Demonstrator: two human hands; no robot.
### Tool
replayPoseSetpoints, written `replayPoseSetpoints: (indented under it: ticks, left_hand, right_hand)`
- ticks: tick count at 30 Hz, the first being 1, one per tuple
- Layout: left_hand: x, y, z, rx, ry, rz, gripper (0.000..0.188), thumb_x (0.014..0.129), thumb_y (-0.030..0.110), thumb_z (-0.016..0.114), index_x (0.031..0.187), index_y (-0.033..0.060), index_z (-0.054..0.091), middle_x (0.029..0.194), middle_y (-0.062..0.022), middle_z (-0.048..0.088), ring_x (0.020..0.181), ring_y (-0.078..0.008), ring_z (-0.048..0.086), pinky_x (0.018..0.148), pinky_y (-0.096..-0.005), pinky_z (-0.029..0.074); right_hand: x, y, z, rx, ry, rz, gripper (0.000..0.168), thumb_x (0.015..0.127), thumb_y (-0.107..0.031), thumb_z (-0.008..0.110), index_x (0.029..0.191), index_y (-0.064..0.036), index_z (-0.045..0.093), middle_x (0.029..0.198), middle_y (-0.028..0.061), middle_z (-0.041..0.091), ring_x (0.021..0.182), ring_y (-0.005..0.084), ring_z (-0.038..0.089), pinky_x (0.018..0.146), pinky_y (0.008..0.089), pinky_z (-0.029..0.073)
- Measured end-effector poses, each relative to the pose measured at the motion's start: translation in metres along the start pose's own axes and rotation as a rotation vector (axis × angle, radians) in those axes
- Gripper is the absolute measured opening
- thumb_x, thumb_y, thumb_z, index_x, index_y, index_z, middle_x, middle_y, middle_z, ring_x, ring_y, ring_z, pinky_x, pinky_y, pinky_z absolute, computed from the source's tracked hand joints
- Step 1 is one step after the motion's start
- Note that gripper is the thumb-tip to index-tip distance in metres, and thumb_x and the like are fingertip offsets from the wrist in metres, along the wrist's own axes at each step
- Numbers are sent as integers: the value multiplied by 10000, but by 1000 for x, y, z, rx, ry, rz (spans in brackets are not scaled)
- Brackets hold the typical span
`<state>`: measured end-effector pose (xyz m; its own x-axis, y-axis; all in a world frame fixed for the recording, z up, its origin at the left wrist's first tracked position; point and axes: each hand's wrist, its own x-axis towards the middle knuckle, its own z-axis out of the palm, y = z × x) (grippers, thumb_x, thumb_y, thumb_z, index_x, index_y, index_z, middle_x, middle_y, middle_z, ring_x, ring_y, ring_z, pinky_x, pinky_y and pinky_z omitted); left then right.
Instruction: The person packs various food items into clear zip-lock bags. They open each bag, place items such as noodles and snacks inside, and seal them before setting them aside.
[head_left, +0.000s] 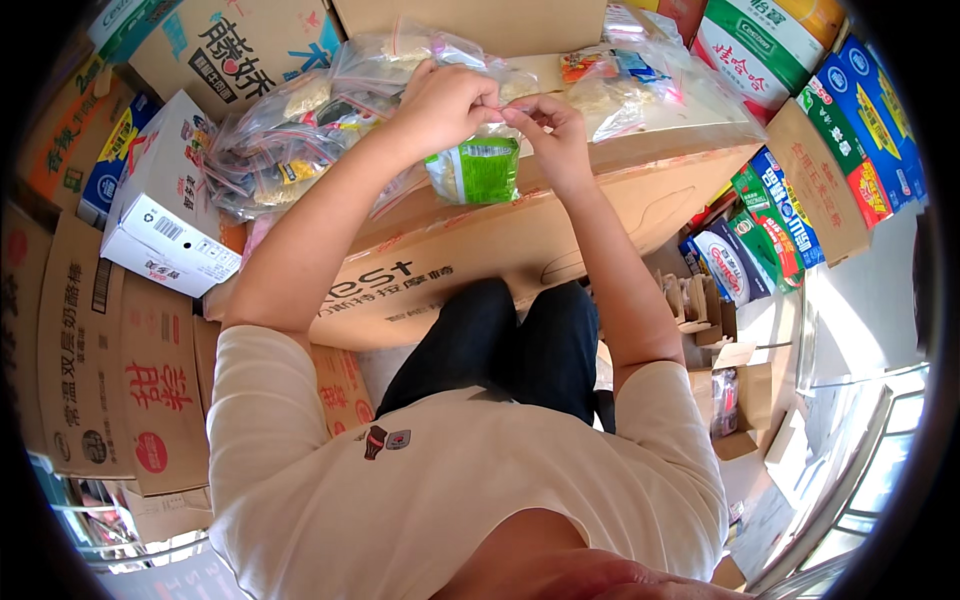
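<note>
My left hand (450, 105) and my right hand (551, 131) meet with their fingertips pinched together, at the top edge of a clear plastic zip bag (442, 178). Inside the bag sits a green packet (484, 171) with a barcode, beside something pale. It hangs or rests at the near edge of a large cardboard box (495, 240) that serves as a worktop. Left of my hands is a heap of filled zip bags (292, 161), some holding blocks of dried noodles. Another filled bag (611, 97) lies to the right, near orange and blue sachets (615, 66). My fingers partly hide the bag's seal.
A white carton (172, 202) stands at the left end of the worktop. Stacked cardboard cartons (90, 352) rise along the left. On the right are coloured drink cartons (757, 52) and small open boxes (739, 405) on the floor. My knees (487, 322) are against the big box.
</note>
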<state>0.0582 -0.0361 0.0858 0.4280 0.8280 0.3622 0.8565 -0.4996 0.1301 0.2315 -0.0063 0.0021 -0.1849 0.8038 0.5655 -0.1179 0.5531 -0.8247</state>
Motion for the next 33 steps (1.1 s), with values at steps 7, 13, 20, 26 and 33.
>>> replayPoseSetpoints:
  ticks: [7,13,20,26,33]
  left_hand:
    - [0,-4,7,-150,67,63,157,826,189,704,823,49,634,668,-66,617,573,-220,560,577,-323,441]
    - [35,-22,7,-301,-50,-35,191,833,239,694,820,57,638,726,-69,644,672,-211,606,623,-338,460]
    - [121,-48,16,-789,151,-234,152,898,193,647,905,43,668,800,-10,638,658,-88,554,608,-258,466]
    - [149,-124,87,-996,429,-547,165,896,134,637,962,-15,662,863,-55,653,660,-123,577,624,-264,485]
    - [96,-137,140,-804,371,-554,207,879,45,617,1070,-31,637,934,-101,675,675,-137,600,632,-258,494]
  right_hand:
    - [-2,9,-16,33,89,28,114,847,-129,709,882,-21,696,720,10,661,669,71,571,639,240,421]
    - [-7,12,-47,222,233,43,145,880,-85,667,997,0,655,855,42,674,759,98,620,695,229,465]
    - [-40,26,-119,177,372,164,115,894,-82,646,973,2,647,860,34,663,821,105,618,743,243,473]
    - [-56,49,-161,87,449,269,124,889,-101,655,971,-7,646,857,26,659,791,99,595,728,246,452]
    - [-44,89,-186,-326,398,259,249,806,-146,729,1020,-48,648,902,63,668,866,151,619,749,292,469]
